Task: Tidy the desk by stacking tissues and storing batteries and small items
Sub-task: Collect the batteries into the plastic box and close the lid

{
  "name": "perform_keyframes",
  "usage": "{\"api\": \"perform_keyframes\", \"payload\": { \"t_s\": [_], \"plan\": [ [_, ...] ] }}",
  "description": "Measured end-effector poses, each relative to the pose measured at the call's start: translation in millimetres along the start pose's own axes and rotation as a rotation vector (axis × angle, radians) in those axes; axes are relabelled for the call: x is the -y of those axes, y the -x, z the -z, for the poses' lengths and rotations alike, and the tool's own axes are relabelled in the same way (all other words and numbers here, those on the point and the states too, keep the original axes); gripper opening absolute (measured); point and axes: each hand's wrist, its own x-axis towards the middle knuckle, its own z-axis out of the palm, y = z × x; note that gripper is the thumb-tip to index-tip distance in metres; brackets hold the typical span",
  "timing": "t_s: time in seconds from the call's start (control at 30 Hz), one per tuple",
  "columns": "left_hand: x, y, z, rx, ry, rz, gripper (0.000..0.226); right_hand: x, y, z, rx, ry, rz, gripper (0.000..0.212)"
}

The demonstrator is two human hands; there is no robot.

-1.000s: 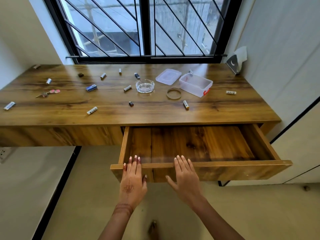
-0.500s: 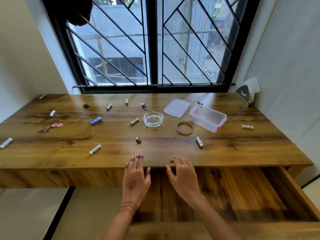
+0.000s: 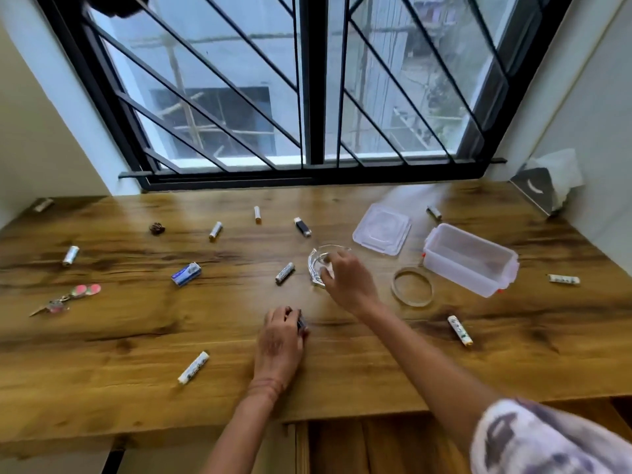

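Now that the drawer (image 3: 376, 446) is pulled open below the desk (image 3: 376, 364), both hands are off its front and moved up onto the top, so the storing part looks to be started, imo. The glass dish (image 3: 319, 268), flat near the middle a sec ago, is now tipped up on its edge. It's gripped by the right hand (image 3: 345, 280) w/ fingers curled over the rim. The small dark item (image 3: 301, 325), loose near the front edge before, is now half hidden under the left hand (image 3: 282, 342). The fingers are curled round it, so it looks pinched, tho whether it's lifted yet can't be told.

Nothing else is shifted afaict. Batteries (image 3: 285, 273) are left scattered all over, the nearest one just left of the dish. The clear box (image 3: 468, 260) is sat open to the right of the right hand w/ its lid (image 3: 381, 232) beside it, and a tape ring (image 3: 412, 286) is between hand and box. Tissues (image 3: 557, 172) are in the far right corner, well apart from both hands and untouched. So prob. 2 small items are being cleared first, w/ batteries + tissues not yet dealt with.
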Motion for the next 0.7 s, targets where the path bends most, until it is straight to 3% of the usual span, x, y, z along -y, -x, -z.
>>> {"api": "perform_keyframes", "payload": {
  "t_s": [0.33,0.7],
  "plan": [
    [23,-10,-17,-0.148,0.082,-0.145,0.031,7,-127,-44,0.143,0.177,0.083,0.028],
    [23,-10,-17,-0.125,0.101,-0.089,0.034,5,-152,-59,0.158,0.251,0.048,0.022]
  ]
}}
